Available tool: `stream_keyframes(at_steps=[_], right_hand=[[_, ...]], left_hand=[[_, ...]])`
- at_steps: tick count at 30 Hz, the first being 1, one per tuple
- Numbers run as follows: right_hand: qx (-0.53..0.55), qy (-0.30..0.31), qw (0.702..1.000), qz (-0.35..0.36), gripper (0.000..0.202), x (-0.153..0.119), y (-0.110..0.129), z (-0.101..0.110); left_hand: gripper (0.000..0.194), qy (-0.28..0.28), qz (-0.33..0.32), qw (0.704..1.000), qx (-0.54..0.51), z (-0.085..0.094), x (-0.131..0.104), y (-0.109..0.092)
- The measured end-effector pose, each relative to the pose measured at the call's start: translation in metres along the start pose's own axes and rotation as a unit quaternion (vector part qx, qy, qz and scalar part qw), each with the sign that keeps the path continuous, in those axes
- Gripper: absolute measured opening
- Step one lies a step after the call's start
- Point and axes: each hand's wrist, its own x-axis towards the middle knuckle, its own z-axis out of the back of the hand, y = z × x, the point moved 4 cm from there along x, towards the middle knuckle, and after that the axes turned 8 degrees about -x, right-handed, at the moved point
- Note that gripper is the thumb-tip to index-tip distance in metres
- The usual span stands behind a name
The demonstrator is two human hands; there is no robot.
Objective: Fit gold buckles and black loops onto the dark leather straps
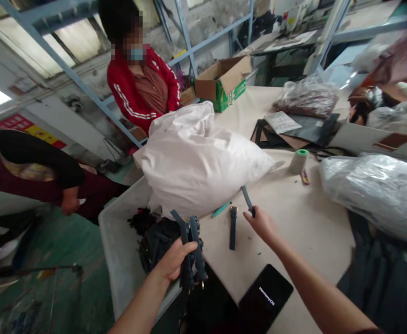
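Note:
My left hand [177, 260] is closed round a bundle of dark straps [197, 250] with small metal buckles, held over the edge of a white plastic bin [114, 250]. Dark straps [158, 246] lie heaped inside that bin. Over the table, my right hand [263, 223] pinches a single dark strap [247, 198], which points up and to the left. Between my hands, a buckled strap [233, 229] lies flat on the table. Near it is a teal tool [220, 210], partly behind the white sack.
A large white sack [196, 162] fills the table's middle. A thread cone [298, 161], a phone [266, 297] and plastic-wrapped packs [377, 195] stand around. A green carton [224, 88] sits at the back. Two people, one in a red jacket [144, 88], stand beyond and left.

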Motion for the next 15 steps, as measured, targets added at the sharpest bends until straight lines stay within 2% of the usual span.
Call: stream_keyframes(at_steps=[3,6,9,15], right_hand=[[-0.024,0.039,0.999,-0.014,0.044,-0.017,0.026,-0.032],[-0.047,0.051,0.997,-0.029,0.033,-0.026,0.037,-0.045],[-0.07,0.042,0.995,-0.056,0.031,-0.04,0.043,-0.05],[-0.119,-0.022,0.984,-0.129,0.051,-0.077,0.067,-0.058]], left_hand=[[0.031,-0.003,-0.029,0.999,-0.013,0.017,-0.013,0.0],[0.029,-0.012,-0.035,0.999,-0.016,0.054,-0.037,0.006],[0.025,-0.033,-0.036,0.999,-0.023,0.115,-0.069,0.029],[0.021,-0.08,-0.016,0.995,-0.063,0.255,-0.127,0.096]])
